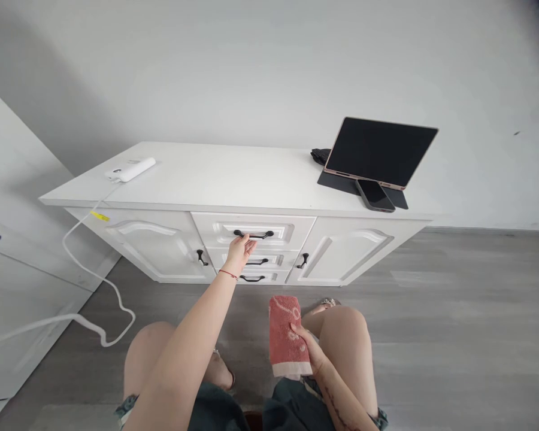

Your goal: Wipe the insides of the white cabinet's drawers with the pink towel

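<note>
My left hand (239, 249) reaches forward, its fingers closed on the left part of the black drawer handle (263, 235). That handle sits on the top drawer (282, 233) of a white cabinet, and the drawer is pushed in flush with its front. Over my lap, my right hand (312, 347) grips a folded red towel (284, 326) with a pale pattern and a white band at its lower end. My right thumb lies across the towel's face, while the other fingers are mostly hidden behind it.
The white cabinet top (229, 173) holds a white power strip (135, 170) with a trailing cord (90, 272). On its right stand a tablet (379, 149), a phone (375, 195) and a black bundled item (320, 156). Two lower drawers and side doors flank my reach.
</note>
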Demonstrator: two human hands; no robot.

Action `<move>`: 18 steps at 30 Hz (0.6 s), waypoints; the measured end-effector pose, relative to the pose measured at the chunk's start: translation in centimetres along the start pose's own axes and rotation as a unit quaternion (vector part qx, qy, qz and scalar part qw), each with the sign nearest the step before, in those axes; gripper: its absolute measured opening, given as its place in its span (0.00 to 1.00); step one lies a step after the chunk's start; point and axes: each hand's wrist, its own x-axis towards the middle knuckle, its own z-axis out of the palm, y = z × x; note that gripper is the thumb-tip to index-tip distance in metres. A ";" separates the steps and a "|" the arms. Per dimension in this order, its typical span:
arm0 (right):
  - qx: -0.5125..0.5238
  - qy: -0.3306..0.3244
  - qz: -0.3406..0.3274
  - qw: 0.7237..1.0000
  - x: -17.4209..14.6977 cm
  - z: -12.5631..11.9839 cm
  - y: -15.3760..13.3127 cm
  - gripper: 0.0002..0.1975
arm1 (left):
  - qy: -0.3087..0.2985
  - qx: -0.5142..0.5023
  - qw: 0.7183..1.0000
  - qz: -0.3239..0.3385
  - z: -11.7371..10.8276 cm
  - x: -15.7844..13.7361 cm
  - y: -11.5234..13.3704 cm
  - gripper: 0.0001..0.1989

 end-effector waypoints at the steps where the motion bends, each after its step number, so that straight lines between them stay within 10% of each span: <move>1: 0.010 -0.010 0.007 1.000 -0.1 0.1 0.1 0.17 | -0.001 0.000 1.000 -0.002 0.0 0.0 0.1 0.09; 18: 0.069 0.026 -0.018 0.997 1.3 1.4 1.3 0.18 | -0.091 0.109 0.990 -0.002 -1.6 0.4 0.8 0.11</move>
